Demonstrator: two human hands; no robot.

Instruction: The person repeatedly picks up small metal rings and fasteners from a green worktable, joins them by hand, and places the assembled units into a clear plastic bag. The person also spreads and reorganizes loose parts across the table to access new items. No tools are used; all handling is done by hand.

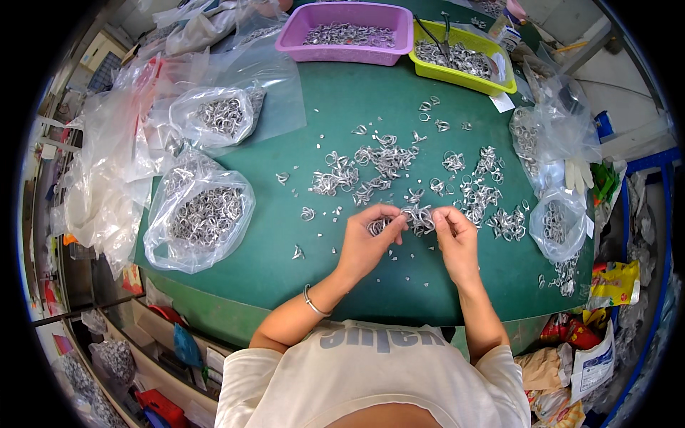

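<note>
My left hand is curled around several silver metal rings, its thumb and forefinger pressed together. My right hand pinches with thumb and fingertips at the edge of a cluster of rings between both hands. Whether this cluster is wholly held or partly rests on the table cannot be made out. Just beyond my hands lie loose ring piles, one at the middle and one to the left. More piles spread to the right. Small metal bits are scattered around them.
The table is green. At its far side stand a purple tray and a yellow-green tray with pliers, both holding rings. Plastic bags of rings sit left and right. Clear bags pile at far left.
</note>
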